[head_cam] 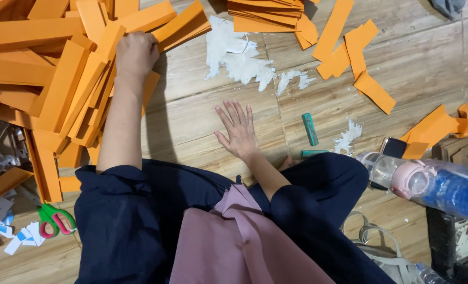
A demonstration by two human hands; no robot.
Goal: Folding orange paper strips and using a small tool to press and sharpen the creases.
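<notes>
Head view, left hand (135, 52) clenched on orange paper strips (60, 79), right hand (237, 129) flat, open on floor (192, 115).

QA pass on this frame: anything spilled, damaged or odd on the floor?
Yes. White torn scraps or residue are smeared over the wooden floor ahead of the right hand, and orange paper strips lie in a loose heap under the left hand.

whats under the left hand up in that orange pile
Orange paper strips, heaped in overlapping layers on the wooden floor. The left hand is closed on the pile's top. The strips hide whatever lies deeper down, and the floor beneath. The right hand lies flat on bare floor.
</notes>
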